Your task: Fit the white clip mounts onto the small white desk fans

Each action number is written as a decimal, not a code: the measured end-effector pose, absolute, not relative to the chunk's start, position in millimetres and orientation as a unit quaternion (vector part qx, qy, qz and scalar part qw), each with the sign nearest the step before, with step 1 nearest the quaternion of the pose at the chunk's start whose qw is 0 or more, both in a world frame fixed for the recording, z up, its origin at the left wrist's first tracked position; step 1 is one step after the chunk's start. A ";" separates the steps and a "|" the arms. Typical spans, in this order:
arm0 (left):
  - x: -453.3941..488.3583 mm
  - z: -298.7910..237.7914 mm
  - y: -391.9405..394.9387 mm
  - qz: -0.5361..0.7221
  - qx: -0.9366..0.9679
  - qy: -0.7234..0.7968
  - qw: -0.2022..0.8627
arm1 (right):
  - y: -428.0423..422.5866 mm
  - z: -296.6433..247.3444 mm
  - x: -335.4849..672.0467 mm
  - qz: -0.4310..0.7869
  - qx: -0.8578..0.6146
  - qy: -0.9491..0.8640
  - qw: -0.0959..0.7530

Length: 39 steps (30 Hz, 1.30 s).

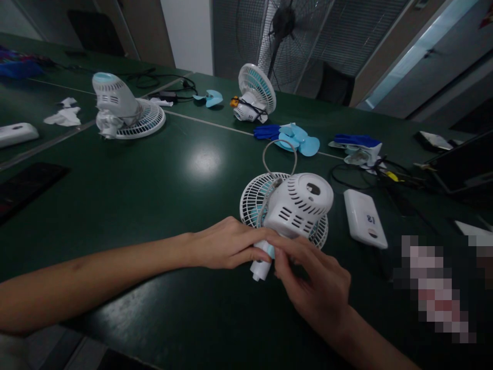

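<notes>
A small white fan (295, 203) lies grille-down on the dark green table (154, 195), its motor housing up and a grey cord looping behind it. My left hand (225, 244) reaches in from the left, its fingers closed on the fan's white stem (262, 264) near the base. From the lower right comes my right hand (316, 285), whose fingertips pinch the same stem just under the motor housing.
A second white fan (123, 110) lies at the back left, a third (254, 95) stands at the back centre. Blue fan blades (298, 139), blue gloves (356, 144), a white power bank (364, 218), cables and a large floor fan (285, 36) surround the spot.
</notes>
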<state>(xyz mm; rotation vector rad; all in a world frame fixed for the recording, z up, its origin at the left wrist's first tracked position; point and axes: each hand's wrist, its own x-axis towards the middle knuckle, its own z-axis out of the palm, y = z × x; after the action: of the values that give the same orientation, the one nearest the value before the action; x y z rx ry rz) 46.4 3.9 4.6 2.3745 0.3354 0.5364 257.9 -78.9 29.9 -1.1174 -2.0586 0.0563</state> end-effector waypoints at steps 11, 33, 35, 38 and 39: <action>44.1 8.2 3.8 0.195 0.903 0.133 0.359 | -66.6 10.7 290.4 -0.039 -0.277 -0.876 0.393; 44.8 5.9 3.0 0.205 0.913 0.132 0.328 | -83.7 29.0 252.8 0.192 -0.471 -0.740 0.439; 45.2 5.9 2.0 0.210 0.912 0.133 0.326 | -87.6 29.1 245.8 0.276 -0.490 -0.673 0.481; 46.7 5.8 -0.7 0.221 0.901 0.141 0.346 | -91.7 21.6 244.0 0.326 -0.481 -0.624 0.522; 47.2 5.8 -1.9 0.226 0.894 0.151 0.357 | -92.5 17.4 246.3 0.319 -0.471 -0.630 0.528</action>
<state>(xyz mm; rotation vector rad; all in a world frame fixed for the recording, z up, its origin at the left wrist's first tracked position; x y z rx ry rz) 47.2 -1.9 5.8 2.3077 0.3896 0.5824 246.3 -92.5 17.4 -1.1259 -1.5050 0.7621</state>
